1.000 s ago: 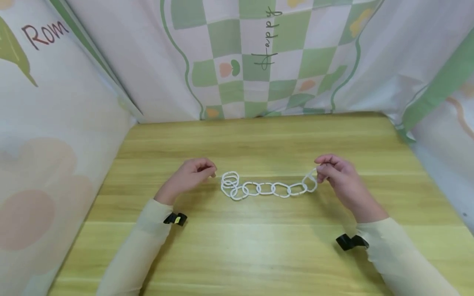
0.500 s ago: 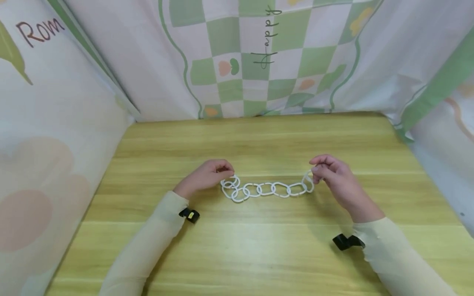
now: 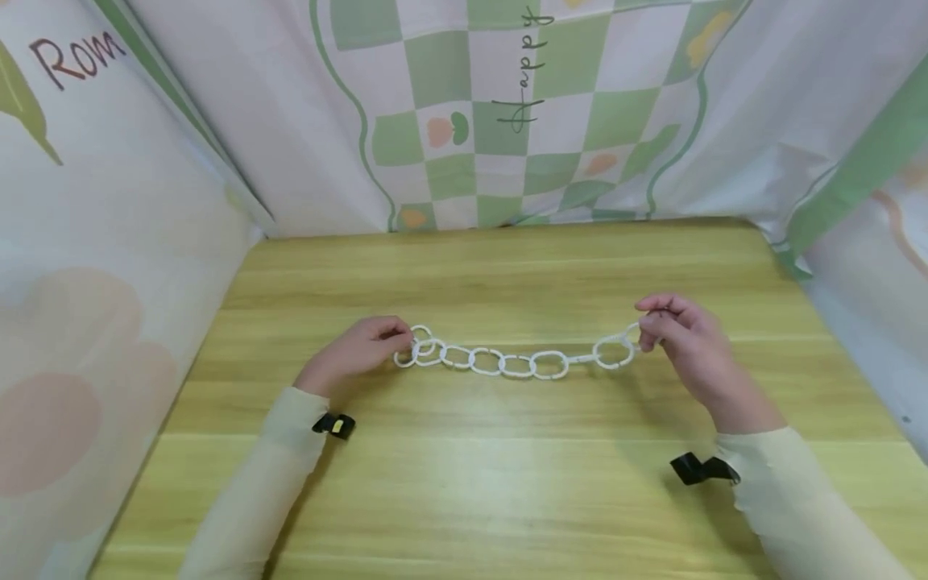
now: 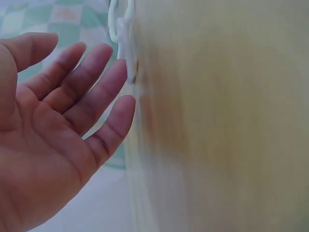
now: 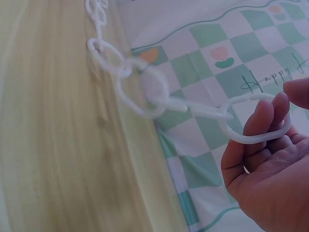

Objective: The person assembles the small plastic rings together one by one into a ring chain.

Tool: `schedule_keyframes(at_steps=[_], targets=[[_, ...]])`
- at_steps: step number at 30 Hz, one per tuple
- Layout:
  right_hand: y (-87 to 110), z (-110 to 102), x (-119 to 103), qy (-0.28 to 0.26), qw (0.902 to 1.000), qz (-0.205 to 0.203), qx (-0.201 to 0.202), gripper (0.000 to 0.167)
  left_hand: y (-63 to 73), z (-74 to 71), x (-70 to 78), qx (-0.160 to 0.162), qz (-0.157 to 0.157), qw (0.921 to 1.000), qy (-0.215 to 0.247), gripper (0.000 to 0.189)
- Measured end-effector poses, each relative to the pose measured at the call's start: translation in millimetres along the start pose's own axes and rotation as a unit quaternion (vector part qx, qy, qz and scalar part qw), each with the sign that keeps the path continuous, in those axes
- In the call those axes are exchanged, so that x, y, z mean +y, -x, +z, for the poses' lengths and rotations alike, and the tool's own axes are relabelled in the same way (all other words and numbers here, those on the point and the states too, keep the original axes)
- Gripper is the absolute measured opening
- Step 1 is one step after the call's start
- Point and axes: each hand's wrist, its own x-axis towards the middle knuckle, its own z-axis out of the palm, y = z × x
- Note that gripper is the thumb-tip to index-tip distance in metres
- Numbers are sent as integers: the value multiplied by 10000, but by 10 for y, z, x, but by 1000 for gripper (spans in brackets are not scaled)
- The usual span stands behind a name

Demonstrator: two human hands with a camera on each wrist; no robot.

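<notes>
A white plastic chain (image 3: 486, 362) of linked oval rings stretches between the two hands in the head view. My right hand (image 3: 685, 354) holds its right end; in the right wrist view curled fingers hook through the last link (image 5: 251, 140), with the thumb close by. At the other end, my left hand (image 3: 355, 350) is beside a small cluster of links (image 3: 428, 348). In the left wrist view its fingers (image 4: 99, 99) are relaxed and spread from the thumb, the fingertips next to a link (image 4: 126, 43). Whether they touch it, I cannot tell.
The chain lies over a wooden table (image 3: 493, 483). A printed cloth (image 3: 500, 153) with green checks hangs along the table's back edge, and another cloth (image 3: 109, 322) closes off the left side. Black bands (image 3: 335, 425) sit on both wrists.
The left hand reached right to the bunched links, then moved back left, and those links shifted left with it. The right hand moved slightly right. The chain is now straighter and longer.
</notes>
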Motion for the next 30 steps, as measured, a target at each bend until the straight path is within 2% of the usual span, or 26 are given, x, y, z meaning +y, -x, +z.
schedule_keyframes(at_steps=[3,5,10,15,18,22,30], targets=[[5,-28,-34,-178,9998,-101,-80,19,84,-57,-4,-118,3,9997,214,24],[7,-38,-30,-146,9998,-11,-115,17,104,-70,16,-183,74,9994,293,27],[2,-29,29,186,9993,323,-16,13,34,-34,33,18,151,9998,128,32],[-21,-25,51,212,9992,320,102,10,-35,-5,14,17,19,9998,198,31],[-34,-52,60,9,9995,280,151,13,-32,-21,6,-45,-46,9998,161,28],[-52,-102,66,-416,9986,196,248,16,10,-90,-29,36,-132,9999,-97,25],[-136,-156,51,-896,9955,53,293,17,158,-303,-214,447,-391,9981,-131,30]])
